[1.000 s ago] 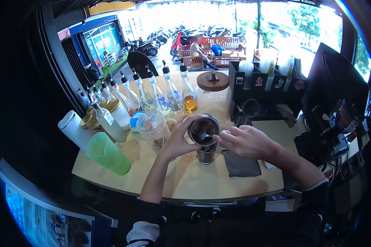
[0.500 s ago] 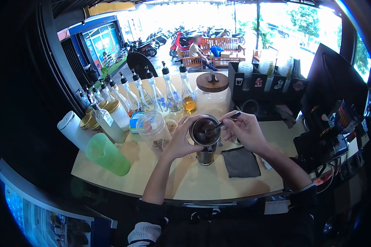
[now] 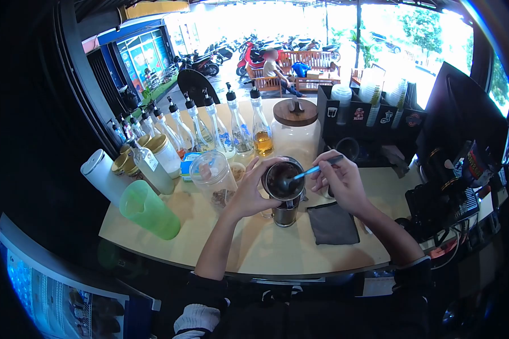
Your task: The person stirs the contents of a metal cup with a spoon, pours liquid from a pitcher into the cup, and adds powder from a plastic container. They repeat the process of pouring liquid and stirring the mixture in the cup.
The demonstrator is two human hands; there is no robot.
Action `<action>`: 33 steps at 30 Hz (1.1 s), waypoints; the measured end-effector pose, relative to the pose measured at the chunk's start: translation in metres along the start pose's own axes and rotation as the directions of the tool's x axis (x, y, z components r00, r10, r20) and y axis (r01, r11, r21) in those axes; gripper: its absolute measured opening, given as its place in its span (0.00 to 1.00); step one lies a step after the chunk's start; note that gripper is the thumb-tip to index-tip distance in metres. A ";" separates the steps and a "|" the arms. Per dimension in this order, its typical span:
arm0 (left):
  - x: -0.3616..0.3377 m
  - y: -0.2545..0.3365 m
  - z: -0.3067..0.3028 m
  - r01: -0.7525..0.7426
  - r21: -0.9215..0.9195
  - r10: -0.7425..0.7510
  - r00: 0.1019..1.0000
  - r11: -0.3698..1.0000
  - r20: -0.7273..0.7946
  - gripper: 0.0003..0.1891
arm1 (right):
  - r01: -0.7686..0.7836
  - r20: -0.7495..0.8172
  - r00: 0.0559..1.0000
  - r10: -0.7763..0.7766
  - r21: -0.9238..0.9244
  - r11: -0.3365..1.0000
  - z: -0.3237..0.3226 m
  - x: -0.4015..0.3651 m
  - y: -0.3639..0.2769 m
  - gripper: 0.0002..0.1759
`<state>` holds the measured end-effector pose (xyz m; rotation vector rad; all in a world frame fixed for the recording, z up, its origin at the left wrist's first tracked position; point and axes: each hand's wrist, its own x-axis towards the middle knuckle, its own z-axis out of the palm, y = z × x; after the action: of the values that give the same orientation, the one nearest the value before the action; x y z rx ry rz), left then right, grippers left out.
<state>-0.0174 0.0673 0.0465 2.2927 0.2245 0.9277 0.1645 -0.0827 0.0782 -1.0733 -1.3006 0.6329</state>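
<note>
A round dark metal cup (image 3: pixel 283 179) is held in the left hand (image 3: pixel 247 193), whose fingers are curled around its left wall with the thumb over the near rim. The cup is kept above the pale wooden counter (image 3: pixel 254 248), tilted so that its mouth is turned up towards the camera, and it is poised directly over a small glass-and-metal vessel (image 3: pixel 285 214) standing on the counter. The left forearm is stretched forward and slightly rightward from the body.

A long thin spoon (image 3: pixel 315 168) is pinched between the fingertips of the right hand (image 3: pixel 340 182). Its bowl is lowered inside the cup, and its handle is slanted up and to the right. The right wrist is bent inward, above a folded grey cloth (image 3: pixel 332 224). A clear plastic lidded jar (image 3: pixel 214 178) is seen just left of the left hand, and a translucent green pitcher (image 3: pixel 148 210) farther left.
</note>
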 end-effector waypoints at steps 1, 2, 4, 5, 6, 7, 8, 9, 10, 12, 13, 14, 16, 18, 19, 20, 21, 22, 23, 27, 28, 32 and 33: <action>0.000 0.000 0.000 -0.020 0.020 0.021 1.000 1.000 -0.004 0.42 | -0.005 -0.020 1.000 0.006 0.029 1.000 0.000 0.001 0.000 0.09; 0.000 0.001 0.000 -0.041 0.040 0.042 0.999 0.998 -0.006 0.42 | -0.010 -0.041 0.999 0.013 0.057 0.998 0.000 0.001 0.000 0.08; 0.000 0.003 -0.001 -0.011 0.056 0.010 1.000 0.998 0.022 0.43 | 0.007 -0.032 0.999 -0.006 0.028 1.000 0.000 -0.001 0.003 0.08; 0.000 0.004 -0.002 0.018 0.073 -0.021 0.999 0.997 0.048 0.44 | 0.026 -0.021 0.999 -0.026 -0.001 1.000 0.001 -0.002 0.004 0.08; 0.000 0.003 -0.002 0.017 0.075 -0.020 0.999 0.997 0.049 0.44 | 0.027 -0.023 0.999 -0.027 0.000 1.000 0.000 -0.001 0.003 0.08; 0.000 0.001 -0.001 0.006 0.076 -0.009 0.999 0.997 0.046 0.44 | 0.034 -0.032 0.999 -0.035 -0.014 0.999 -0.001 -0.001 0.000 0.08; -0.001 0.000 0.000 -0.005 0.078 0.001 0.999 0.997 0.043 0.44 | 0.040 -0.040 0.998 -0.041 -0.027 0.999 -0.001 -0.001 -0.001 0.08; -0.001 -0.001 0.000 -0.005 0.079 0.001 0.999 0.997 0.045 0.44 | 0.041 -0.041 0.998 -0.042 -0.026 0.999 -0.001 -0.001 -0.001 0.08; 0.000 -0.001 0.001 -0.029 0.093 0.025 0.999 0.995 0.043 0.44 | 0.038 -0.004 0.999 -0.038 -0.069 0.997 -0.001 -0.001 -0.001 0.08; 0.001 0.000 0.001 -0.056 0.108 0.051 0.998 0.993 0.045 0.44 | 0.038 0.029 0.999 -0.035 -0.111 0.993 -0.003 0.000 -0.003 0.08; 0.001 0.000 0.001 -0.066 0.110 0.061 0.997 0.992 0.044 0.45 | 0.037 0.029 0.999 -0.033 -0.135 0.990 -0.006 0.001 -0.006 0.09; 0.001 0.000 0.000 -0.074 0.112 0.070 0.997 0.991 0.044 0.45 | 0.035 0.030 0.999 -0.031 -0.158 0.987 -0.008 0.003 -0.009 0.09; 0.001 0.002 -0.001 -0.075 0.122 0.069 0.996 0.990 0.053 0.45 | 0.015 0.074 0.997 -0.003 -0.159 0.987 -0.010 0.005 -0.012 0.09; 0.003 0.004 -0.002 -0.078 0.132 0.070 0.995 0.988 0.065 0.45 | -0.005 0.116 0.993 0.023 -0.160 0.987 -0.014 0.008 -0.014 0.09; 0.002 0.005 -0.002 -0.077 0.129 0.069 0.996 0.989 0.063 0.45 | 0.003 0.096 0.995 0.014 -0.178 0.984 -0.017 0.011 -0.015 0.10; 0.002 0.006 -0.001 -0.075 0.126 0.068 0.996 0.989 0.061 0.45 | 0.011 0.077 0.997 0.004 -0.196 0.981 -0.019 0.012 -0.016 0.10; 0.002 0.006 -0.001 -0.075 0.126 0.067 0.996 0.989 0.061 0.45 | 0.011 0.077 0.997 0.004 -0.195 0.981 -0.017 0.011 -0.018 0.10; 0.002 0.007 -0.001 -0.080 0.128 0.073 0.996 0.989 0.057 0.45 | 0.007 0.112 0.994 0.014 -0.187 0.982 -0.014 0.011 -0.021 0.10; 0.002 0.007 0.000 -0.086 0.130 0.079 0.995 0.988 0.053 0.45 | 0.003 0.147 0.989 0.024 -0.180 0.984 -0.013 0.011 -0.022 0.09; 0.000 0.013 -0.001 -0.024 0.108 0.018 0.998 0.994 0.053 0.43 | 0.103 0.170 0.983 -0.064 -0.235 0.967 -0.017 0.009 -0.026 0.09; -0.001 0.011 -0.002 -0.014 0.106 0.008 0.998 0.994 0.055 0.44 | 0.140 0.191 0.977 -0.094 -0.245 0.959 -0.020 0.008 -0.032 0.08; -0.001 0.006 -0.002 0.023 -0.035 -0.022 0.999 0.999 0.025 0.45 | 0.309 0.319 0.929 -0.187 -0.392 0.866 -0.022 0.004 -0.052 0.06; -0.001 0.005 -0.001 0.023 -0.036 -0.022 0.999 0.999 0.025 0.45 | 0.392 0.381 0.897 -0.222 -0.457 0.799 -0.019 0.003 -0.055 0.05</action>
<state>-0.0194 0.0640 0.0499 2.2625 0.2214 0.8849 0.1735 -0.1080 0.1296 -1.1818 -1.9572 0.1887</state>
